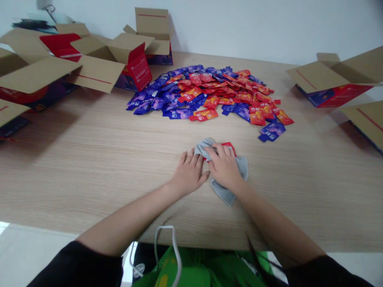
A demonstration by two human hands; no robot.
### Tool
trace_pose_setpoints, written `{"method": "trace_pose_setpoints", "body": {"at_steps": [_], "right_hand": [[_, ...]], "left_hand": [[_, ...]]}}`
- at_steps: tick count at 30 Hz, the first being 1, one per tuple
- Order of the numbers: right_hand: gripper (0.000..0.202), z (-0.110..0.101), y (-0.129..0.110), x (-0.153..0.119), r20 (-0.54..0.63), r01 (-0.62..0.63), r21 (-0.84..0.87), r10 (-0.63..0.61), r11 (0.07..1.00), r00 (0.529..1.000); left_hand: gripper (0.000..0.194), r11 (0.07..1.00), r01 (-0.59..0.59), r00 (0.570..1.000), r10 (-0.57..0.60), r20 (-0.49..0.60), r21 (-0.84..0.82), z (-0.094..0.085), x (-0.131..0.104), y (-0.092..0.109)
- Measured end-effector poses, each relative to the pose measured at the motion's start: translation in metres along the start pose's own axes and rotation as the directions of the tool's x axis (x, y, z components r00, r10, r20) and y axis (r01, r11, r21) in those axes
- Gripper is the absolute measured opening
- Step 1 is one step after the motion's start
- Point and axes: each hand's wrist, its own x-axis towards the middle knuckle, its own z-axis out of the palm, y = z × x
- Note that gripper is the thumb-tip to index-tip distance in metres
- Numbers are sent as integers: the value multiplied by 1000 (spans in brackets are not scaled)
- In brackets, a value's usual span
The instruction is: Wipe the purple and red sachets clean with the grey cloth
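Note:
A red packet (228, 146) lies flat on the wooden table, mostly covered by a grey cloth (241, 166). My right hand (225, 167) presses down on the cloth over the packet, with its fingers curled into the fabric. Just to the left, my left hand (189, 174) rests with fingers spread, its fingertips at the edge of the cloth and packet. Beyond both hands spreads a pile of flat blue packets (163, 99) and red-orange packets (206, 114). One blue packet (272, 131) lies at the pile's near right edge.
Several open cardboard boxes, including a red and blue box (139, 69), stand at the back left. Another open box (335, 95) is at the right, with a further box flap (368, 119) nearer me. A white cord (176, 249) hangs by the table's front edge.

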Motion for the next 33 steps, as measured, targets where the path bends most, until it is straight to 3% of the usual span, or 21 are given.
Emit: {"method": "trace_pose_setpoints", "body": {"at_steps": [4,7,10,13,16,19,21,24,29,33], "right_hand": [[47,-4,39,-3,-113,-277,-71,269,958,957],[46,-9,67,-3,-152,-391,-28,383,920,911],[47,-17,78,0,-210,-343,99,356,934,911],[48,-24,62,2,-244,-168,227,223,959,944],[45,-24,33,-1,-125,42,332,0,942,992],[42,-18,18,-3,33,133,364,-156,922,987],[40,-15,25,-2,65,96,366,-128,926,990],[37,-17,57,0,57,-42,366,22,930,998],[32,-32,107,0,50,-281,262,278,923,959],[30,-39,97,0,-18,-204,327,222,923,975]], "left_hand": [[71,1000,11,999,-12,-32,-17,2,0,0],[71,1000,16,1000,-17,-11,-24,2,0,0],[71,999,18,1000,-19,-18,-28,2,0,-1],[71,999,11,999,-12,-33,-33,2,0,-1],[69,1000,-1,1000,0,-22,-27,0,0,-1],[67,1000,-6,1000,6,5,-19,-1,0,-1],[69,1000,3,1000,-3,13,-17,-2,1,-1],[71,1000,15,1000,-14,12,-17,-2,1,0],[70,1000,18,1000,-18,1,-19,-1,0,-1],[70,1000,14,1000,-14,-2,-21,-1,0,-1]]}}
